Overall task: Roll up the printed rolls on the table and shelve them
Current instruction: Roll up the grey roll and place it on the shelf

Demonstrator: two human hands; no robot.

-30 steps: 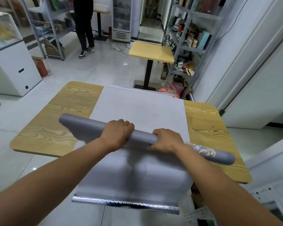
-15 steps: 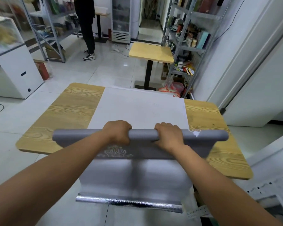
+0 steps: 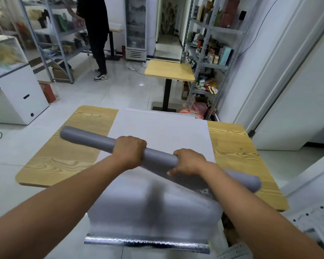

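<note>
Over table (image 3: pixel 67 161) — both hands gripping grey roll (image 3: pixel 157 158), tilted

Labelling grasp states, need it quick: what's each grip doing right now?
left grip: closed, fingers curled over the grey roll.
right grip: closed, holding the same grey roll.

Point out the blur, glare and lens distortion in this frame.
Head view: the hanging sheet below the grey roll is motion-smeared, with a dark shadow down its middle; head view: a small glare spot lies on the floor; head view: the wide lens tilts the metal shelving and door frame near the edges.
</note>
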